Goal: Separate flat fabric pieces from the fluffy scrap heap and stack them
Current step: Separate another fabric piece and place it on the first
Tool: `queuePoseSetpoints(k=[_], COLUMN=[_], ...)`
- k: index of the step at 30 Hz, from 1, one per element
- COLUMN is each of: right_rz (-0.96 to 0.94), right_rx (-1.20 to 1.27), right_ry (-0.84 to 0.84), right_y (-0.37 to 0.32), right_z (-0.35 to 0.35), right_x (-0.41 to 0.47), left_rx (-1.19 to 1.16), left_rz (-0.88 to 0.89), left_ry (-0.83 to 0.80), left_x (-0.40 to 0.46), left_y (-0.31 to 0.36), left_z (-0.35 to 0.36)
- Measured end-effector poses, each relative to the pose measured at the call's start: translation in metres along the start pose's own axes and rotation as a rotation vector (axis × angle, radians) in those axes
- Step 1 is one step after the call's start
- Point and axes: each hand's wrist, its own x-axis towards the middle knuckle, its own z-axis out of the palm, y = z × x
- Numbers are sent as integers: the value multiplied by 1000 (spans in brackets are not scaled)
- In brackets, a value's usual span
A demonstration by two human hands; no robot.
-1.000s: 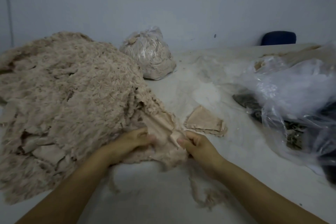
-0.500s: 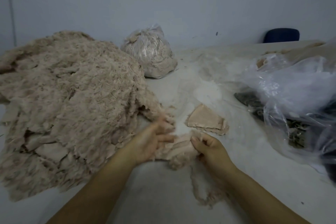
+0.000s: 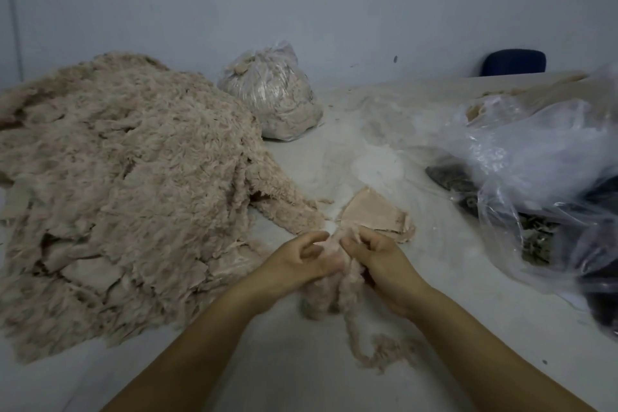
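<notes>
A big heap of fluffy beige scraps fills the left of the table. A small stack of flat pinkish fabric pieces lies just beyond my hands. My left hand and my right hand meet in the middle, both gripping one fluffy beige piece that hangs between them above the table. A fluffy strip trails from it down onto the table toward me.
A tied clear bag of beige scraps stands at the back by the wall. Loose clear plastic bags with dark contents cover the right side. A blue chair back shows behind the table.
My hands pulled a fluffy piece free of the heap's near edge and brought it toward the middle. Both now hold it close together, clear of the heap.
</notes>
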Motion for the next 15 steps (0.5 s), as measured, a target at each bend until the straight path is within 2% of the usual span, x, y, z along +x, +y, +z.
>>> queuePoseSetpoints(k=[3, 6, 10, 15], right_rz=[23, 7, -53, -136], right_rx=[83, -56, -159, -256], right_ry=[5, 26, 217, 232], right_y=[-3, 3, 13, 14], right_z=[2, 1, 2, 14], right_x=[-1, -4, 1, 1], left_rx=[-102, -187, -214, -226], left_rz=[26, -31, -62, -101], left_ry=[139, 227, 319, 229], left_x=[3, 3, 3, 0], left_y=[7, 7, 8, 15], left_z=[16, 24, 29, 40])
